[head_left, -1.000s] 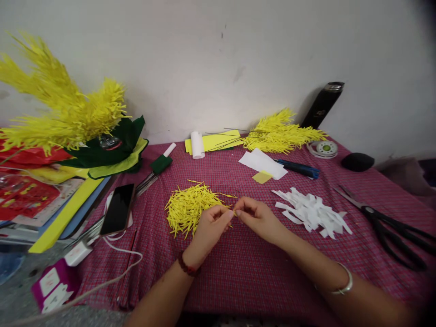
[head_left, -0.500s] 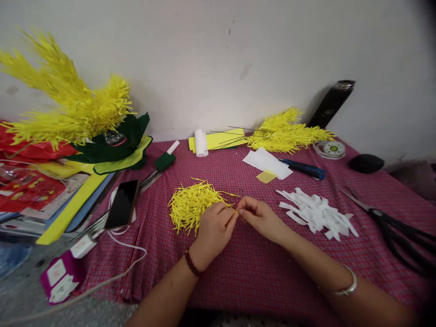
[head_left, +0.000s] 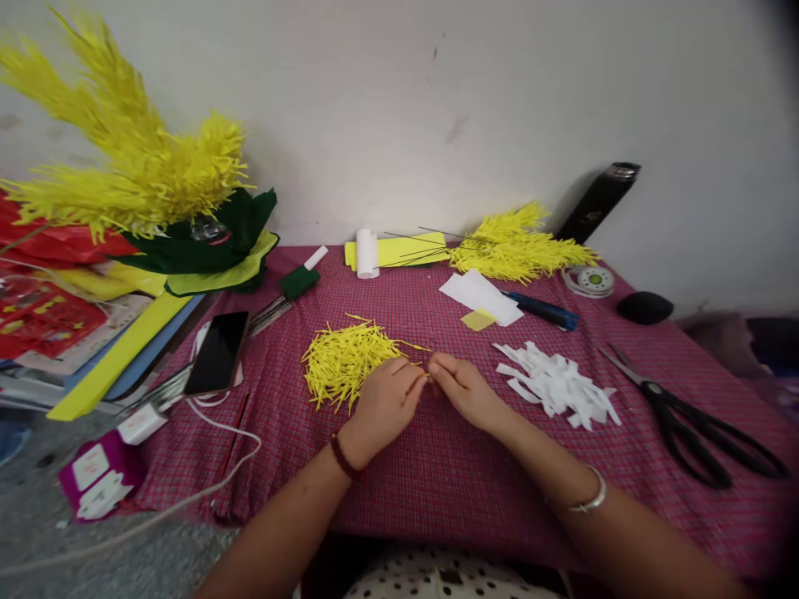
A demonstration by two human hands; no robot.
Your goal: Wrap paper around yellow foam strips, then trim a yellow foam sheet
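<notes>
My left hand (head_left: 388, 401) and my right hand (head_left: 465, 389) meet above the checked cloth, fingertips almost touching. Both are pinched around a thin yellow paper strip (head_left: 427, 376), of which only a short bit shows between them. Just behind and left of my left hand lies a heap of twisted yellow strips (head_left: 343, 362). To the right of my right hand is a loose pile of white strips (head_left: 555, 383).
Large black scissors (head_left: 680, 420) lie at the right. Yellow plumes with wire stems (head_left: 518, 245), a dark bottle (head_left: 599, 204) and white paper (head_left: 480, 295) are toward the wall. At left are a phone (head_left: 218, 353), its cable and a yellow plume arrangement (head_left: 156, 175).
The camera view has shifted slightly, showing more of my lap. Both hands stay pinched together on the strip, with small changes in finger position.
</notes>
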